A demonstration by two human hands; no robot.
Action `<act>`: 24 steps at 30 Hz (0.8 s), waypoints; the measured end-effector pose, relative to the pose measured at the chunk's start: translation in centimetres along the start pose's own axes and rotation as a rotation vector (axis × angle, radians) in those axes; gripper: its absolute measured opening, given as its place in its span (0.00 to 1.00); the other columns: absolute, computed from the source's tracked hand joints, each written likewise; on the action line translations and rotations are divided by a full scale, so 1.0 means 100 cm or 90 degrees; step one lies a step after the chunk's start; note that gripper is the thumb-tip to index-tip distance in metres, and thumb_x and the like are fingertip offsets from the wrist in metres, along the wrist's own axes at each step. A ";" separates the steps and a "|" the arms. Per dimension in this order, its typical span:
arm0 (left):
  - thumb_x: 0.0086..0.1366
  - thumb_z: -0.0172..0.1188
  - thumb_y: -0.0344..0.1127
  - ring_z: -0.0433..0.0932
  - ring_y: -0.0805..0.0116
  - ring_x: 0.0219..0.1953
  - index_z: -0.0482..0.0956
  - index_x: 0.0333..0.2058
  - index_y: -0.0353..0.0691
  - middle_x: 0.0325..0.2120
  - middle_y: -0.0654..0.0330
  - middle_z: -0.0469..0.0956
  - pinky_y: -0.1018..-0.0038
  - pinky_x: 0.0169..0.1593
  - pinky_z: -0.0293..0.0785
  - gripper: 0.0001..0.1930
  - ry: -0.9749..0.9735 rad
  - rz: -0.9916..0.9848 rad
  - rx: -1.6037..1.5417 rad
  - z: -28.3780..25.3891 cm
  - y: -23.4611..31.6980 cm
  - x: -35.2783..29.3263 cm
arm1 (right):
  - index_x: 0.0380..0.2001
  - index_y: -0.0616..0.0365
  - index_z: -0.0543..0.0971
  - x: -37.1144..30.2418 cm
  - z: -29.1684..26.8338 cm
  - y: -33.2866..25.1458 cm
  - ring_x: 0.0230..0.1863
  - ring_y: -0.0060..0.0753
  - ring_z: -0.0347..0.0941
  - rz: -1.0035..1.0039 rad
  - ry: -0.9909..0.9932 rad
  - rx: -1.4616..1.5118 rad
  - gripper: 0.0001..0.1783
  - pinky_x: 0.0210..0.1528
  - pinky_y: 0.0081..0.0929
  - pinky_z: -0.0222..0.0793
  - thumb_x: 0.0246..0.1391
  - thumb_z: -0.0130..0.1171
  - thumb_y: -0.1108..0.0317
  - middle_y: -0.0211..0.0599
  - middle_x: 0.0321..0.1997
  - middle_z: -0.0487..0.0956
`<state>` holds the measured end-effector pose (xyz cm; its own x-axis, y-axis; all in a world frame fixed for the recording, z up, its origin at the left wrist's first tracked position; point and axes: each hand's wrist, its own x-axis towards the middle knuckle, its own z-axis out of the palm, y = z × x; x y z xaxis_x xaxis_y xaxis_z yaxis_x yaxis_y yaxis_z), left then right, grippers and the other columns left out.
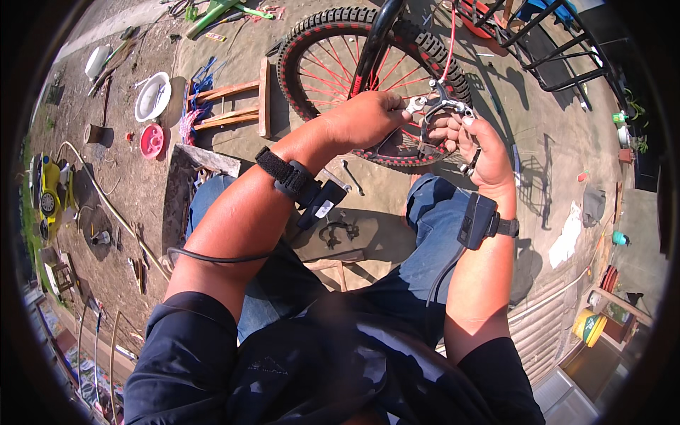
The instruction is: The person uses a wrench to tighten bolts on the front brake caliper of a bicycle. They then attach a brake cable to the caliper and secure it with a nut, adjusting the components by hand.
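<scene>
My left hand (365, 119) is closed round a silver open-end wrench (416, 105), its jaw up against a bicycle brake caliper (445, 105). The caliper has silver and dark arms, and a red cable (450, 53) runs into it from above. With thumb and curled fingers, my right hand (485, 150) grips the caliper's right side. A small shiny metal piece (467, 168) shows below that palm; its kind is unclear. Behind both hands stands a knobby-tyred wheel (290, 74) with red spokes, under a black fork (372, 57).
Two wrenches (352, 177) lie on the ground between my knees. To the left are a wooden frame (264, 99), a white basin (153, 95), a pink bowl (151, 141) and a yellow machine (49, 195). A black metal rack (559, 49) stands at the far right.
</scene>
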<state>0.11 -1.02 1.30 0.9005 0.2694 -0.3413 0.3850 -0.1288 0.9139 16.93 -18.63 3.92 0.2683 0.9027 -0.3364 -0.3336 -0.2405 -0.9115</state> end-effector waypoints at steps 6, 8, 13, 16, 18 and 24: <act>0.69 0.55 0.35 0.82 0.61 0.32 0.79 0.47 0.35 0.31 0.53 0.83 0.65 0.41 0.77 0.12 0.144 0.086 0.202 -0.003 0.003 0.000 | 0.55 0.73 0.74 0.000 0.000 -0.002 0.50 0.35 0.79 0.005 -0.007 0.020 0.30 0.43 0.22 0.65 0.64 0.44 0.55 0.49 0.53 0.80; 0.70 0.55 0.35 0.81 0.64 0.31 0.79 0.46 0.34 0.30 0.55 0.83 0.67 0.39 0.77 0.12 0.114 0.042 0.120 -0.001 0.005 -0.001 | 0.55 0.73 0.74 0.000 0.002 -0.002 0.50 0.36 0.79 0.001 -0.013 0.018 0.30 0.44 0.23 0.66 0.64 0.44 0.55 0.49 0.53 0.81; 0.71 0.55 0.36 0.78 0.73 0.31 0.79 0.46 0.32 0.28 0.60 0.80 0.72 0.37 0.75 0.13 0.077 0.019 0.008 -0.006 0.003 -0.002 | 0.55 0.72 0.73 0.001 -0.003 0.001 0.51 0.37 0.79 0.002 -0.017 0.024 0.30 0.45 0.24 0.67 0.64 0.44 0.54 0.51 0.53 0.81; 0.71 0.54 0.36 0.77 0.74 0.31 0.79 0.46 0.33 0.28 0.61 0.79 0.72 0.38 0.75 0.13 0.050 -0.004 -0.007 -0.011 0.009 -0.005 | 0.56 0.72 0.73 0.000 -0.003 0.002 0.51 0.36 0.79 0.007 0.001 0.020 0.31 0.46 0.24 0.67 0.64 0.44 0.54 0.51 0.54 0.81; 0.70 0.54 0.36 0.78 0.72 0.32 0.79 0.46 0.34 0.27 0.60 0.79 0.72 0.39 0.75 0.12 0.072 0.011 0.049 -0.015 0.010 -0.005 | 0.54 0.71 0.74 -0.001 0.002 -0.002 0.47 0.36 0.80 0.012 0.010 0.020 0.30 0.41 0.27 0.72 0.62 0.45 0.53 0.51 0.50 0.81; 0.68 0.58 0.34 0.80 0.51 0.37 0.81 0.42 0.45 0.31 0.56 0.78 0.61 0.46 0.75 0.07 0.333 0.297 0.460 -0.020 -0.006 0.009 | 0.56 0.71 0.73 0.002 -0.003 -0.001 0.49 0.37 0.78 0.038 -0.022 0.058 0.33 0.47 0.26 0.67 0.62 0.45 0.50 0.50 0.52 0.81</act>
<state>0.32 1.22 0.92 0.8577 0.4071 0.3139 0.2032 -0.8294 0.5203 17.30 -18.59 3.85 0.2146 0.9000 -0.3795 -0.4296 -0.2619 -0.8642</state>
